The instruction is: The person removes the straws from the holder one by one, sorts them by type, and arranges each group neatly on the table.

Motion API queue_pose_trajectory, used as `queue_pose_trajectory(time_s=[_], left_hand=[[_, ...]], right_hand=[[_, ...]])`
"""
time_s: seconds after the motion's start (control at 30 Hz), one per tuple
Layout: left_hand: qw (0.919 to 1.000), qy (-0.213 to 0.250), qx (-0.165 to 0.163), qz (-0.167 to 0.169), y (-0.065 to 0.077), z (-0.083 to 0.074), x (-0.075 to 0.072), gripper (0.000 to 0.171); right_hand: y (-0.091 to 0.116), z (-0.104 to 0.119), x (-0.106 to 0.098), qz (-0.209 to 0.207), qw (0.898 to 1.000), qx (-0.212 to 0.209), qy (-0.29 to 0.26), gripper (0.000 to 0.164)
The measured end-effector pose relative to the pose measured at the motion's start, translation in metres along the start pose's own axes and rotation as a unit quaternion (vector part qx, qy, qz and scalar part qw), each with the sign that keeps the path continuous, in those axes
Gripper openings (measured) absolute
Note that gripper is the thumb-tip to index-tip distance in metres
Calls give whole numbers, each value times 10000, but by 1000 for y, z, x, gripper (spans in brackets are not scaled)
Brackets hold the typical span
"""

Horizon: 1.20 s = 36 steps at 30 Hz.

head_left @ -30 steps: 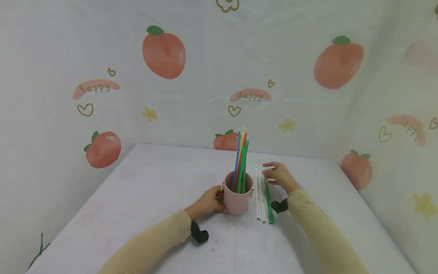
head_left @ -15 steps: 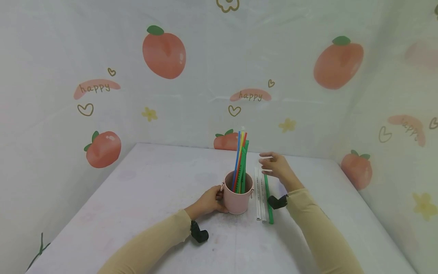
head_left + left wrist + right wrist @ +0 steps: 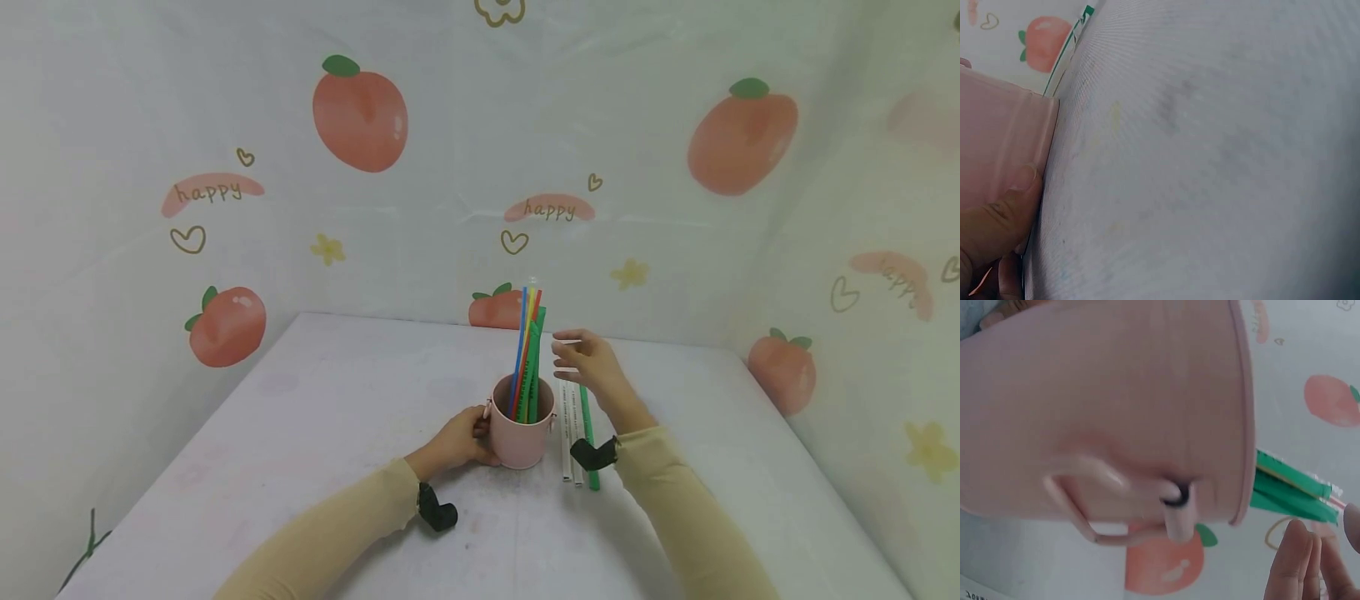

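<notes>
A small pink bucket [image 3: 519, 446] stands upright, holding several straws: a blue straw [image 3: 519, 350], red and yellow ones, and green-wrapped straws [image 3: 536, 367]. My left hand [image 3: 456, 437] grips the bucket's left side; its thumb [image 3: 1004, 219] presses the wall low down in the left wrist view. My right hand [image 3: 592, 360] is raised just right of the upright straws, fingers spread toward them and nothing visible between them. Below it lie two white-wrapped straws [image 3: 566, 446] and one green-wrapped straw [image 3: 589, 437], side by side; their far ends are hidden behind the hand.
A white cloth covers the table [image 3: 337, 400], and a patterned curtain [image 3: 442, 150] rises right behind its far edge. The bucket's ring handle [image 3: 1116, 487] sticks out on the right side. A dark green twig-like object [image 3: 92, 543] shows at the left edge.
My right hand has moved up and left, away from over the lying straws and closer to the upright ones. The left hand, bucket and lying straws have stayed put.
</notes>
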<state>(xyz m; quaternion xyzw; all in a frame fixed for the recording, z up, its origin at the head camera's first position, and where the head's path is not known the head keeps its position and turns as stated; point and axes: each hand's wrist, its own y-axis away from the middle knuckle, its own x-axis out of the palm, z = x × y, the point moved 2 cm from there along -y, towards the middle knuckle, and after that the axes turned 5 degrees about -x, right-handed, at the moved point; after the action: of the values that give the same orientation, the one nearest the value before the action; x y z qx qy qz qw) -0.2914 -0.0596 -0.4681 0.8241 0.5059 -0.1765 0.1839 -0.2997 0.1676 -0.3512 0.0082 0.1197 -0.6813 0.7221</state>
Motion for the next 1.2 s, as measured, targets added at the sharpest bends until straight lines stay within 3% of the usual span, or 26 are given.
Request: queue_pose_trajectory(time_s=[0.27, 0.53, 1.2], left_hand=[[10000, 71, -28, -2, 1, 0, 1, 79], [10000, 38, 19, 0, 2, 0, 0, 76], [10000, -19, -28, -19, -1, 2, 0, 78]], right_hand=[[8, 0, 14, -52, 9991, -422, 34, 41], [12, -6, 26, -390, 9966, -704, 150, 40], [11, -13, 36, -594, 9946, -603, 607, 38]])
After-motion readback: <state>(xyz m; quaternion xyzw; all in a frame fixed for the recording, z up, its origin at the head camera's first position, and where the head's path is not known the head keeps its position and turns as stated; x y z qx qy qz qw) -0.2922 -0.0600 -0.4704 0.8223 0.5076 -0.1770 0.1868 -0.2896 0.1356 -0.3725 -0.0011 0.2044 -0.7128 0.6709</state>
